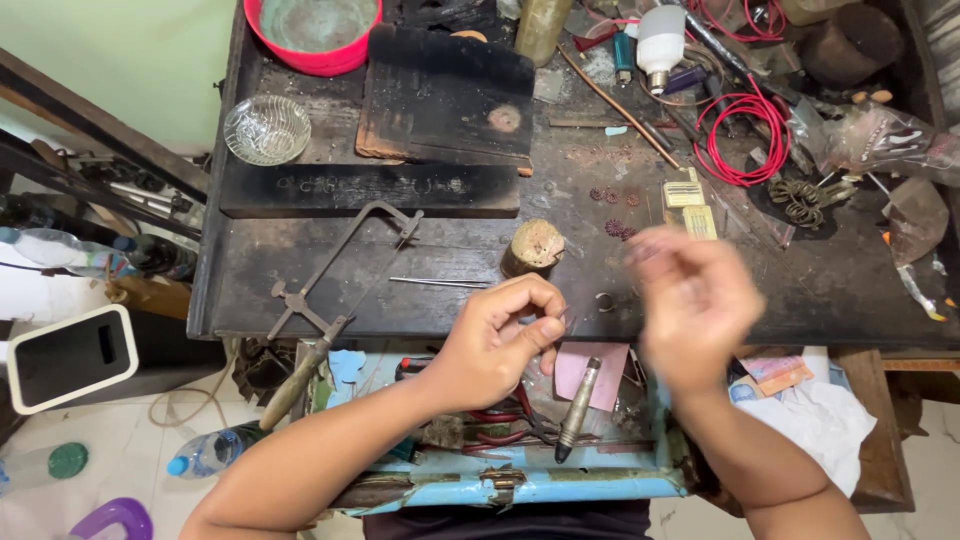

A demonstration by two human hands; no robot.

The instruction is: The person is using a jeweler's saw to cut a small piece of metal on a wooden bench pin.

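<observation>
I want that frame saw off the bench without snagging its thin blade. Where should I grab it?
Probably by the wooden handle, which sticks out past the bench edge at lower left, coming from below on the near side. The saw lies flat with its metal frame further in, so the handle is the thick, free end. The left hand is nearest.

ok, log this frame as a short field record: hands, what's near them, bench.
left hand: fingers pinched on something tiny, too small to tell
right hand: raised over the bench edge, motion-blurred, contents unclear
near hands: wooden peg, jeweller's saw, thin metal rod
bench: dark worktable
far side: red basin, glass bowl, red wire coil
</observation>
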